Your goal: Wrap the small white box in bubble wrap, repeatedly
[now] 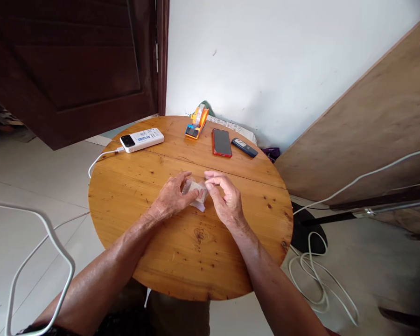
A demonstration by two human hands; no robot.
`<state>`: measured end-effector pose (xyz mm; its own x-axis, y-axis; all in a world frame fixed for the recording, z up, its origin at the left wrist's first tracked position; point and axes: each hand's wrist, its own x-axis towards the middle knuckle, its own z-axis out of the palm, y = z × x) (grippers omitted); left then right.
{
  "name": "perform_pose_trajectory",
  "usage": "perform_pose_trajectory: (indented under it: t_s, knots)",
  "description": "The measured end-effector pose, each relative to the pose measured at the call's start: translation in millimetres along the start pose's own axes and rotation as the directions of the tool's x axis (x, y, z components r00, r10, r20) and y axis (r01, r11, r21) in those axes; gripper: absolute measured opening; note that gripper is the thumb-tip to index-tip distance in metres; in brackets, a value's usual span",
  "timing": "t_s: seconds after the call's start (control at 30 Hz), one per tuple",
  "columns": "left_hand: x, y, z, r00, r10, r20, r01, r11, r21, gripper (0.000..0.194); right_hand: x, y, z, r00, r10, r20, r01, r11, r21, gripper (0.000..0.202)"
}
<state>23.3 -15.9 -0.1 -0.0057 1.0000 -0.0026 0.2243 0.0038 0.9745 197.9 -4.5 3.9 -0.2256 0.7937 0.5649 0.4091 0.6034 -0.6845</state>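
Observation:
A small pale packet (198,192) in clear plastic wrapping lies near the middle of the round wooden table (126,210). My left hand (174,194) is at its left side, with the thumb across the packet and the fingers wrapped along its far left edge. At the packet's right edge, my right hand (225,193) has thumb and index finger pinched together on the clear wrapping. Red marks show on the packet's face, too small to read.
A white power bank (142,140) with a cable stands at the table's back left. Behind the packet are an orange tape dispenser (197,122), a red-edged phone (221,143) and a dark handset (244,147). Cables lie on the floor both sides.

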Motion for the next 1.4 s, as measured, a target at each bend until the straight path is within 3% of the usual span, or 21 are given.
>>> perform_pose_trajectory:
  t_s: [0.2,0.6,0.73,0.9,1.0,1.07,1.23,1.3,1.4]
  knots:
    - [-6.0,5.7,0.9,0.996,0.024,0.09,-0.025,1.0,0.015,0.068,0.7,0.9,-7.5,0.996,0.07,-0.06,-0.064,0.993,0.102,0.012]
    - [-6.8,12.1,0.0,0.964,-0.122,0.234,0.193,0.93,-0.312,0.04,2.1,11.6,-7.4,0.957,0.264,-0.117,-0.222,0.932,0.286,0.021]
    - [-5.9,8.8,0.2,0.94,-0.187,0.285,0.274,0.913,-0.303,0.028,3.0,17.3,-7.2,0.936,0.323,-0.136,-0.263,0.904,0.337,0.024]
    - [-3.0,8.8,0.9,0.954,-0.19,0.231,0.252,0.927,-0.278,0.019,4.1,20.9,-7.2,0.904,0.415,-0.105,-0.338,0.841,0.422,0.026]
    - [-1.7,8.5,2.5,0.968,-0.179,0.178,0.229,0.919,-0.322,0.018,5.2,19.6,-8.5,0.894,0.447,-0.023,-0.388,0.799,0.459,0.034]
    - [-0.4,5.7,3.6,0.976,-0.176,0.13,0.211,0.913,-0.35,0.018,5.2,15.9,-9.9,0.9,0.436,-0.005,-0.394,0.817,0.421,0.037]
    - [5.4,-4.6,3.6,0.984,-0.178,-0.014,0.157,0.902,-0.403,0.021,0.1,-3.9,-12.7,0.937,0.269,-0.221,-0.258,0.963,0.079,0.016]
    - [7.1,-5.0,2.9,0.981,-0.19,-0.04,0.155,0.891,-0.428,0.024,-2.8,-12.5,-11.7,0.961,0.241,-0.135,-0.233,0.97,0.071,0.019]
    - [6.9,-0.3,2.5,0.98,-0.199,-0.024,0.166,0.872,-0.461,0.03,-5.5,-19.7,-6.8,0.951,0.268,0.154,-0.289,0.948,0.136,0.025]
